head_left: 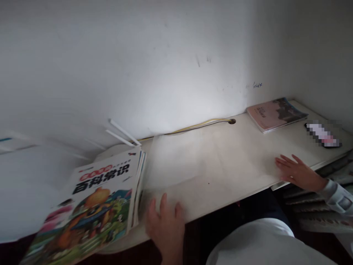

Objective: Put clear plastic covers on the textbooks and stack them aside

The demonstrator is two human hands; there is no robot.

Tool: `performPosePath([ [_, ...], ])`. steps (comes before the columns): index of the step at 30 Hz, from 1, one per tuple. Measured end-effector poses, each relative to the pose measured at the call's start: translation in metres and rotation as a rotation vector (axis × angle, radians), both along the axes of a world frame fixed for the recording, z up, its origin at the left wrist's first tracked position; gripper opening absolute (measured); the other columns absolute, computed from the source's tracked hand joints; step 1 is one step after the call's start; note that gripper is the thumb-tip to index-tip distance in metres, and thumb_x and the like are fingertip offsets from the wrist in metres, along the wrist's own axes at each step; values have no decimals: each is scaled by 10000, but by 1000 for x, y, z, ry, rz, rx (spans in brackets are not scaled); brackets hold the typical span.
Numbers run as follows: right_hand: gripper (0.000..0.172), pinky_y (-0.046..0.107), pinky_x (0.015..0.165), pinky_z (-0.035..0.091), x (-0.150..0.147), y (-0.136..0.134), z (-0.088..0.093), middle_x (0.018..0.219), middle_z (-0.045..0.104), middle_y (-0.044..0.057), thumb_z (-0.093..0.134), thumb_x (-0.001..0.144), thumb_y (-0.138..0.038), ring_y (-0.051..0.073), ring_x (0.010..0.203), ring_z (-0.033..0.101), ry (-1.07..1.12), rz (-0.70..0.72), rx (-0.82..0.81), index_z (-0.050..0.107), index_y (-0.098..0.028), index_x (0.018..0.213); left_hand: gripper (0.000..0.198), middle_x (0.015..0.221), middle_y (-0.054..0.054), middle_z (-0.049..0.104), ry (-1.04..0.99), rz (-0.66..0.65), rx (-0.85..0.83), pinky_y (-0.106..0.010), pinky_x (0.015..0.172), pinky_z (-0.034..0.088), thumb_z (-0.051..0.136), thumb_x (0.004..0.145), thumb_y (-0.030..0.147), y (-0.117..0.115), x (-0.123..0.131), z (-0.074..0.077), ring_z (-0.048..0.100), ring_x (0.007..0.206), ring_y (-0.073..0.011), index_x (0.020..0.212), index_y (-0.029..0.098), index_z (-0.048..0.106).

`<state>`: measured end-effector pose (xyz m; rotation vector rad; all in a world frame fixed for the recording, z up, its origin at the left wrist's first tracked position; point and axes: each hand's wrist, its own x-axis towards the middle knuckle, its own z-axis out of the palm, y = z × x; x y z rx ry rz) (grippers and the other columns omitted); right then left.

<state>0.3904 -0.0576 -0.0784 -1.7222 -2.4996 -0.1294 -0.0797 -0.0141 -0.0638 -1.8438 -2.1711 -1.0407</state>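
Observation:
My left hand [165,224] is at the desk's front edge with its fingers spread and nothing in it. Just left of it lies a stack of books, topped by a large picture book [102,206] with big Chinese characters on its colourful cover. On the right, my right hand [300,171] rests over the front edge of the pale desk [220,158], fingers apart, holding nothing. Beyond that hand are a phone [322,135], its screen blurred out, and a pink-covered book [275,114] lying on other thin books.
Yellow and dark cables [193,127] run along the wall into a round hole [232,121] in the desktop. Two white rods [124,132] lean behind the left stack. A pale sheet [173,158] lies flat near the wall. Patterned fabric [317,209] is below right.

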Motion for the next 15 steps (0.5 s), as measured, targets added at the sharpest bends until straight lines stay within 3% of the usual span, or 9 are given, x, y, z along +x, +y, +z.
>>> performPosePath([
  [3,563,518,1050,198,-9,6,7,1444,335,121,343,890,-517,278,1329,294,-8,-128,123,384,-226,1370,530,1464,-119,277,28,-40,91,-587,1056,184,523,801,380,0,17,12,155,1363,-362,1304,230,449],
  [7,662,533,1064,162,-68,35,16,1490,198,157,346,878,-541,291,1370,175,18,-141,186,270,-174,1424,520,1485,-156,228,192,-267,-83,-575,1068,156,376,887,393,9,75,20,82,1382,-341,1357,170,390],
  [11,671,603,1037,162,-127,65,10,1472,222,196,367,860,-566,334,1353,210,48,-180,146,331,-168,1399,631,1491,-125,230,366,-551,-335,-644,1037,131,382,856,533,22,133,8,124,1369,-370,1397,213,322],
  [15,644,648,997,207,-140,65,-7,1436,312,206,379,852,-571,362,1307,304,47,-183,83,378,-197,1375,656,1490,-98,246,373,-642,-442,-676,1024,105,329,846,598,26,140,-6,144,1361,-380,1396,240,321],
])
